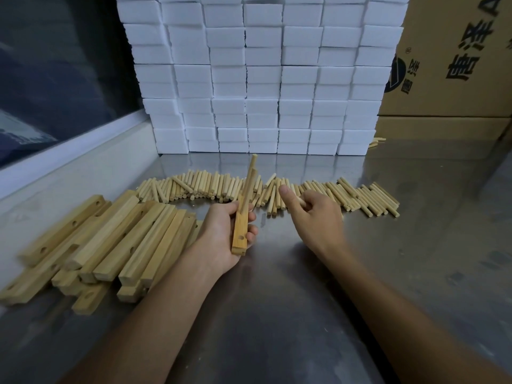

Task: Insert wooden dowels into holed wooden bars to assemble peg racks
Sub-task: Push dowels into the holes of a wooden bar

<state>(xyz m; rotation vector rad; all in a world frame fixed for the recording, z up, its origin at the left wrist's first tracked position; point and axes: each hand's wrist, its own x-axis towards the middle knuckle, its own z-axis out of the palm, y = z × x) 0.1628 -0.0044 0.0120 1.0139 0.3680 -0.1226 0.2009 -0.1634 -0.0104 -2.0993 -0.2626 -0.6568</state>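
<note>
So the left hand (231,231) grips one holed bar (243,214) raised off the steel table (277,314), tilted away, a hole at its near end facing up, probably to take a peg. Right hand (313,214) has fingers curled on a dowel (301,201), thumb sticking out, right over the dowel row (277,191) for quick reach. Spare bars (110,239) sit piled beside the left arm; foam blocks (263,79) behind.
</note>
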